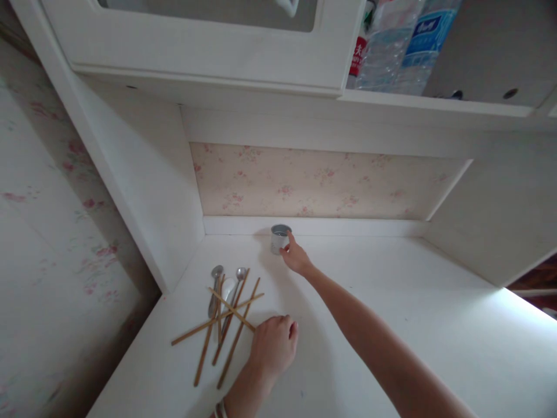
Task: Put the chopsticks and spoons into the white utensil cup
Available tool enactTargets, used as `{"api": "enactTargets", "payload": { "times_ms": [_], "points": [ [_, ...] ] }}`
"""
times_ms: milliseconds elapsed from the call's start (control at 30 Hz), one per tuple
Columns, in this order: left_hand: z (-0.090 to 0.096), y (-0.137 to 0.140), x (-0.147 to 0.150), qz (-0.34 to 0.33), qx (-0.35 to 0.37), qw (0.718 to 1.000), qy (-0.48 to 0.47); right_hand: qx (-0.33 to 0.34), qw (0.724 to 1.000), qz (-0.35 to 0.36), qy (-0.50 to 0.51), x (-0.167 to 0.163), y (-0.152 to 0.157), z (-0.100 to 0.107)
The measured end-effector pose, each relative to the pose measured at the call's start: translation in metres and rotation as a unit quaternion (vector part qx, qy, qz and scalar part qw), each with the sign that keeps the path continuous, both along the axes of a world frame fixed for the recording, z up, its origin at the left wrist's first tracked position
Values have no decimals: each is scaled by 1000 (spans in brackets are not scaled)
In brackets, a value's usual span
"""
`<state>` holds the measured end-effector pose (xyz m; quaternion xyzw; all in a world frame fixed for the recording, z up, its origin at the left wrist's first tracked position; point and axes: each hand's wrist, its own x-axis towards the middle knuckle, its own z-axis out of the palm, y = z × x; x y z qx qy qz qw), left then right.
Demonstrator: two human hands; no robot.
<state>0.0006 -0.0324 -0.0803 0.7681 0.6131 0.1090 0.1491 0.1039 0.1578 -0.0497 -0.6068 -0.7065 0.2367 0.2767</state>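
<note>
Right hand grasping small metal cup by its side, likely light, rigid, slick; left hand loosely curled, empty, beside chopsticks.

A loose heap of brown wooden chopsticks and grey metal spoons is lying crossed on the left part of the white countertop, just beside the white cabinet side panel, narrowing the room there. A small round metal cup is standing against the back ledge. An overhead white cabinet door is hanging above, limiting height. To the right, the countertop is lying bare, leaving wide passage up to the flowered back wall.
</note>
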Motion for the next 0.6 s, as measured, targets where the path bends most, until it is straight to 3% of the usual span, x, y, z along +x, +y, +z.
{"api": "enactTargets", "payload": {
  "times_ms": [267,600],
  "points": [
    [0,4,-7,21,10,1000,17,59,997,-33,-43,8,5,6],
    [1,4,-5,17,-3,1000,24,137,989,-7,61,35,-65,11]
  ]
}}
